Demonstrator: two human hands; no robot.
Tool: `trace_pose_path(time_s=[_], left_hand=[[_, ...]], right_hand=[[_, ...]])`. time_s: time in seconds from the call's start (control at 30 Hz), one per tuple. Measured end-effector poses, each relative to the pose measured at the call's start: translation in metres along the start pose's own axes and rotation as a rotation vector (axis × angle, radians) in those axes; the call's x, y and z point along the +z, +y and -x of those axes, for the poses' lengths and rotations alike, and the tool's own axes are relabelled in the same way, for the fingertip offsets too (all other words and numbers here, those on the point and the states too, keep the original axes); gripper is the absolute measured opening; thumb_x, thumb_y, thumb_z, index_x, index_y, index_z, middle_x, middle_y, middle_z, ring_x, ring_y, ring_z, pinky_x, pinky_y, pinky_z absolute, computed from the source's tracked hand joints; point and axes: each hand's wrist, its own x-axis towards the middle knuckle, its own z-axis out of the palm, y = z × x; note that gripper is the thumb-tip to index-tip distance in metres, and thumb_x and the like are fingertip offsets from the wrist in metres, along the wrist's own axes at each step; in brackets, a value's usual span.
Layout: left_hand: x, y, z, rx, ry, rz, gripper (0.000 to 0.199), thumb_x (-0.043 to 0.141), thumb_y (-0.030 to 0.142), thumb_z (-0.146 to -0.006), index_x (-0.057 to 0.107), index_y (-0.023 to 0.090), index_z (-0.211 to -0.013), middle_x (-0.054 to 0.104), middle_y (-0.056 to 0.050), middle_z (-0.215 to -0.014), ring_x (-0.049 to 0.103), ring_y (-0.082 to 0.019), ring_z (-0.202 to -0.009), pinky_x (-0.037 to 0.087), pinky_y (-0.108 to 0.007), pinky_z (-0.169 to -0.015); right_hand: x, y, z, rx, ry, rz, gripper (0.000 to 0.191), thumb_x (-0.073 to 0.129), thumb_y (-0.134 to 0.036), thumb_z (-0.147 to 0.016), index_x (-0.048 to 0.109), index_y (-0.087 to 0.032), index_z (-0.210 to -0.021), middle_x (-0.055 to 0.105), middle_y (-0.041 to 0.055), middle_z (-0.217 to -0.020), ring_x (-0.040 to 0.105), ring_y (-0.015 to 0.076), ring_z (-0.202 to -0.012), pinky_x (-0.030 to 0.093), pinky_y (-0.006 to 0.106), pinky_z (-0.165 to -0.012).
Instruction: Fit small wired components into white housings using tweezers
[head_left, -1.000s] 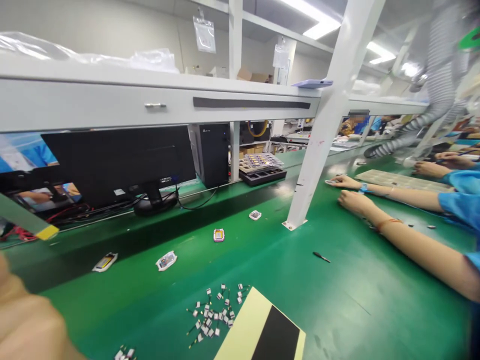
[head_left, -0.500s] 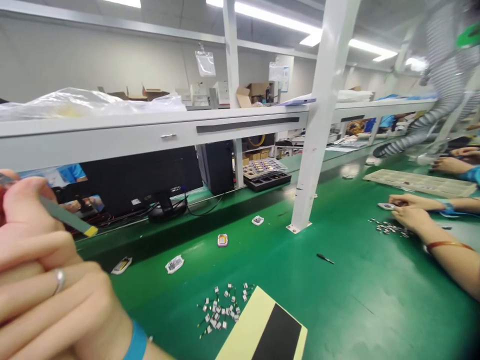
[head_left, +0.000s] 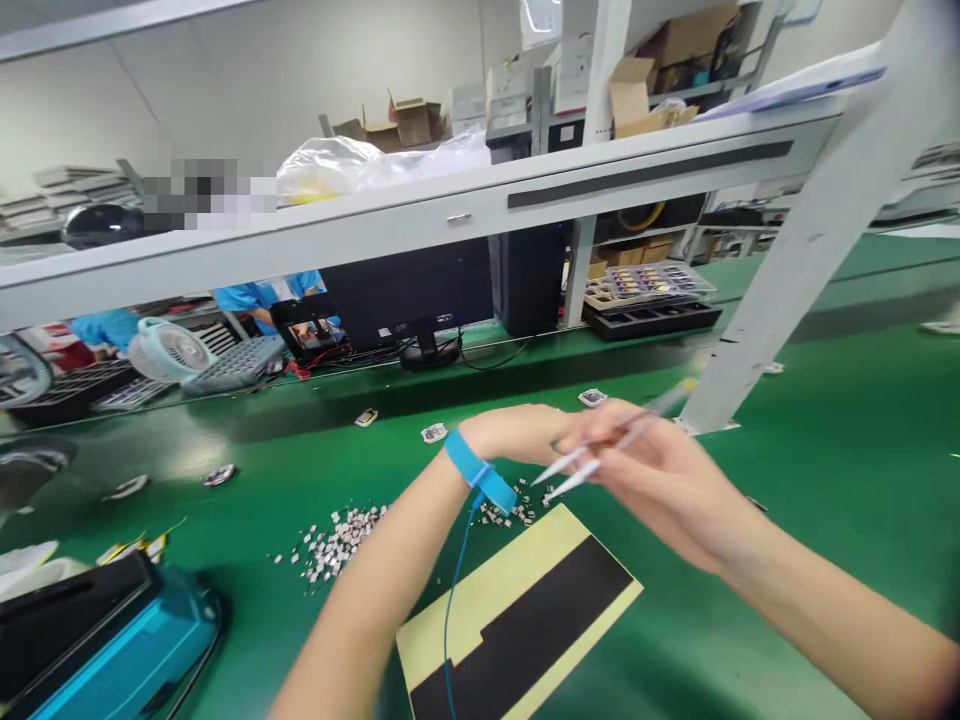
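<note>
1. At far left, a teal-and-black plastic case [head_left: 112, 640] sits at the near edge of the green bench mat [head_left: 840, 400]. Beyond it, a small white desk fan [head_left: 169, 350] stands past the bench.
2. A heap of tiny white wired components [head_left: 334, 548] lies on the mat, just left of the person's left forearm.
3. The left hand [head_left: 517, 432] is curled, not spread, and lies close behind the right hand. It is blurred, so whether it pinches anything cannot be told. A blue wrist strap [head_left: 469, 465] circles the wrist, and its blue cord [head_left: 453, 610] runs down across a cream-and-black sheet [head_left: 517, 625].
4. The right hand [head_left: 660, 485] pinches pale tweezers [head_left: 622, 440] between thumb and fingers. Their tips point down and left, near a smaller cluster of components [head_left: 510, 514] that lies on the mat above the sheet.
5. Further right, a white steel post [head_left: 817, 230] rises from the bench, and a black tray [head_left: 649, 318] of parts sits beyond the hands.
</note>
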Motion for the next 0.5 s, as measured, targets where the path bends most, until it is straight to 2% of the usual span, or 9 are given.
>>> trace_pose_path(time_s=[0.03, 0.07, 0.13, 0.2, 0.33, 0.4, 0.5], left_hand=[[0.006, -0.001, -0.001, -0.024, -0.001, 0.012, 0.035, 0.046, 0.036, -0.086, 0.049, 0.014, -0.112, 0.05, -0.01, -0.117, 0.05, -0.022, -0.105, 0.039, -0.044, -0.091], [0.011, -0.003, -0.002, -0.048, -0.003, 0.025, 0.034, 0.047, 0.035, -0.085, 0.049, 0.015, -0.112, 0.05, -0.01, -0.117, 0.05, -0.021, -0.105, 0.039, -0.043, -0.092], [0.02, -0.012, 0.003, -0.098, -0.002, 0.038, 0.033, 0.05, 0.031, -0.084, 0.048, 0.016, -0.114, 0.05, -0.009, -0.118, 0.049, -0.021, -0.107, 0.039, -0.042, -0.093], [0.027, -0.026, 0.015, -0.168, 0.022, 0.029, 0.034, 0.051, 0.027, -0.084, 0.047, 0.015, -0.115, 0.049, -0.01, -0.119, 0.048, -0.022, -0.108, 0.039, -0.043, -0.093], [0.04, -0.062, 0.042, -0.343, 0.136, -0.003, 0.034, 0.049, 0.025, -0.085, 0.045, 0.014, -0.116, 0.046, -0.011, -0.12, 0.047, -0.024, -0.109, 0.04, -0.047, -0.091], [0.048, -0.077, 0.044, -0.393, 0.179, -0.004, 0.036, 0.051, 0.026, -0.084, 0.044, 0.014, -0.117, 0.044, -0.011, -0.122, 0.045, -0.025, -0.111, 0.04, -0.048, -0.091], [0.061, -0.089, 0.034, -0.429, 0.201, 0.017, 0.037, 0.052, 0.028, -0.083, 0.044, 0.014, -0.117, 0.043, -0.011, -0.123, 0.045, -0.025, -0.111, 0.04, -0.048, -0.091]], right_hand=[[-0.023, 0.005, 0.012, 0.002, 0.113, 0.039, 0.012, 0.07, -0.029, -0.073, 0.059, -0.024, -0.077, 0.06, 0.0001, -0.082, 0.058, 0.0124, -0.075, 0.049, 0.019, -0.065], [-0.042, 0.012, 0.022, 0.005, 0.174, 0.042, 0.013, 0.069, -0.031, -0.074, 0.058, -0.024, -0.078, 0.059, 0.0, -0.084, 0.056, 0.011, -0.074, 0.048, 0.017, -0.063], [-0.065, 0.031, 0.035, 0.046, 0.237, 0.035, 0.012, 0.066, -0.032, -0.077, 0.056, -0.025, -0.081, 0.059, -0.0015, -0.089, 0.053, 0.0086, -0.074, 0.045, 0.015, -0.066], [-0.071, 0.053, 0.043, 0.148, 0.184, 0.02, 0.015, 0.065, -0.035, -0.078, 0.055, -0.024, -0.082, 0.059, -0.0007, -0.088, 0.053, 0.0097, -0.076, 0.043, 0.018, -0.069], [-0.061, 0.086, 0.052, 0.37, -0.056, -0.003, 0.029, 0.068, -0.042, -0.073, 0.054, -0.017, -0.079, 0.059, 0.0049, -0.079, 0.054, 0.016, -0.073, 0.042, 0.027, -0.067], [-0.059, 0.097, 0.058, 0.425, -0.141, -0.015, 0.036, 0.072, -0.045, -0.067, 0.054, -0.016, -0.075, 0.059, 0.0062, -0.075, 0.055, 0.0172, -0.069, 0.042, 0.029, -0.065], [-0.066, 0.117, 0.068, 0.478, -0.19, -0.041, 0.039, 0.074, -0.05, -0.06, 0.053, -0.018, -0.07, 0.057, 0.0058, -0.069, 0.056, 0.0189, -0.067, 0.042, 0.03, -0.063]])
